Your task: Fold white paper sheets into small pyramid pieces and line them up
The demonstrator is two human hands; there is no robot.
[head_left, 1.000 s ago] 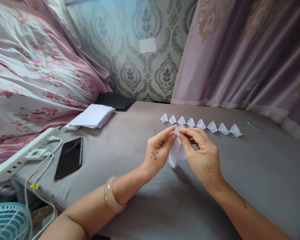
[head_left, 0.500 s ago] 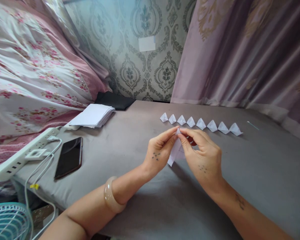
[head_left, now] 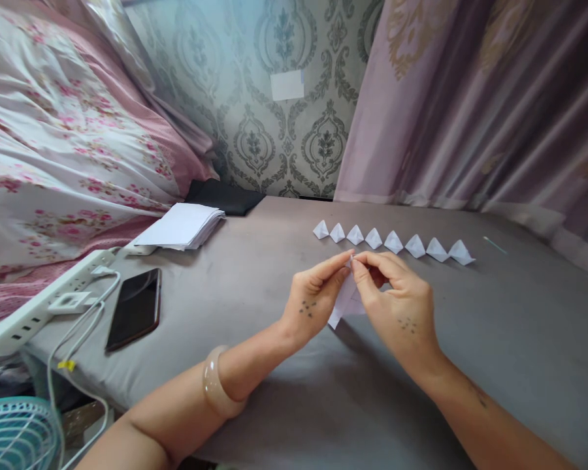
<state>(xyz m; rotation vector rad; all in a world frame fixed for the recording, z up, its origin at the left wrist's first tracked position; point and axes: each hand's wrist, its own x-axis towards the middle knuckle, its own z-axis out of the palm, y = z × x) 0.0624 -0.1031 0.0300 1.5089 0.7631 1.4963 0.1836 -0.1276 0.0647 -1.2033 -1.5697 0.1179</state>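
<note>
A sheet of white paper [head_left: 342, 304] hangs from my fingertips over the grey-covered table. Its top edge is pinched between the thumb and fingers of my left hand [head_left: 310, 301]. My right hand [head_left: 400, 301] pinches the same top part from the other side, so both sets of fingertips nearly meet there. The fold between them is mostly hidden. Beyond my hands stands a slanting row of several small folded paper shapes [head_left: 393, 241], pointed at the top. A pale bangle [head_left: 216, 385] sits on my left forearm.
At the back left lies a stack of white paper [head_left: 181, 224] in front of a black flat item [head_left: 225, 197]. A phone [head_left: 134, 310], a white power strip [head_left: 44, 303] with cables and a blue fan [head_left: 17, 431] are on the left. A cotton swab [head_left: 494, 245] lies at right.
My right hand has turned slightly at the wrist and its fingertips have shifted on the paper's top. Less of the folded tip shows between the fingers. The left hand barely moved.
</note>
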